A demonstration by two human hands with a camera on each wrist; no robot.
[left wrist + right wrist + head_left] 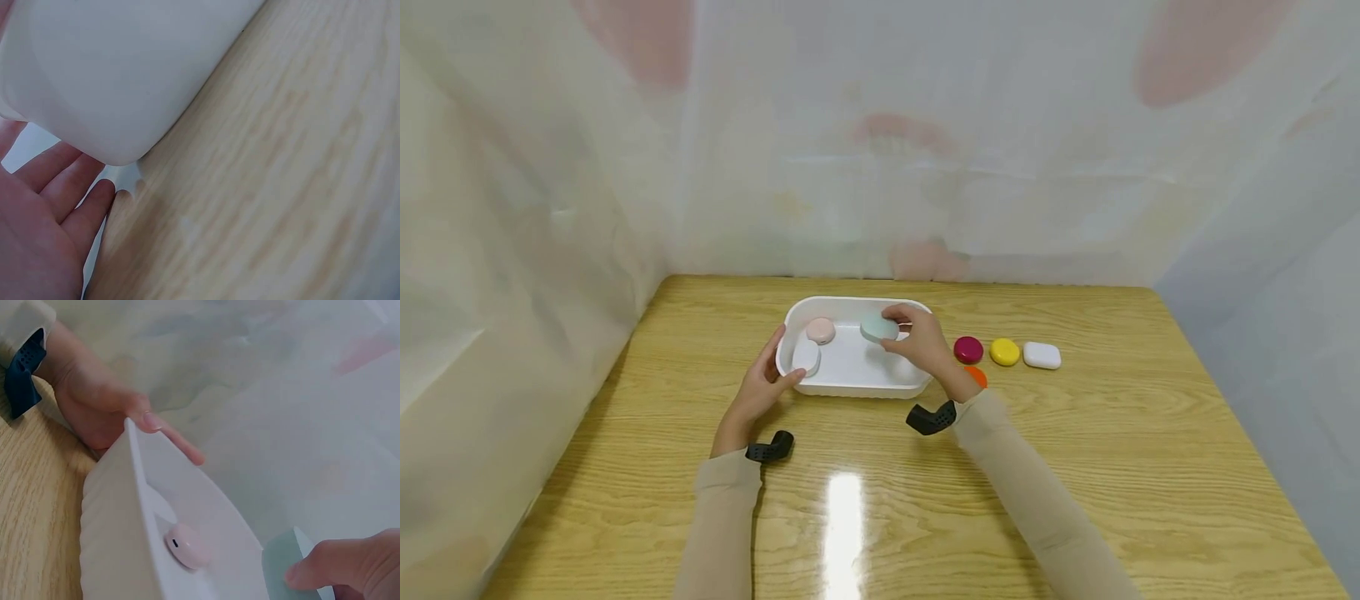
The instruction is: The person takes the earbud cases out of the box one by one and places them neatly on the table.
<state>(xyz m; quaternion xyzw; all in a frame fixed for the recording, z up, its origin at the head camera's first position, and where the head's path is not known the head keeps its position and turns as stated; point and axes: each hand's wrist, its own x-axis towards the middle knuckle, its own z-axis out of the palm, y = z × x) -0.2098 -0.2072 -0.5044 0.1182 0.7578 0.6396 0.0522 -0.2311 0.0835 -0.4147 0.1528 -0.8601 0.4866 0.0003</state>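
A white plastic bin [859,390] stands on the wooden table. My left hand [758,385] holds its left end, thumb on the front rim and fingers along the outer wall; in the left wrist view these fingers [74,187] lie against the bin's corner. My right hand [921,340] pinches a mint-green round case [877,327] between thumb and fingers, over the bin's right half. Inside the bin's left part are a pink round case [821,331], with a small dark slot facing out in the right wrist view, and a white round case [807,357].
Right of the bin lie a dark red round case [968,349], a yellow one [1004,352] and a white rounded-rectangular case [1042,356]. An orange round piece [977,376] is partly hidden behind my right wrist. Pale sheeting [880,200] hangs behind the table [1075,467].
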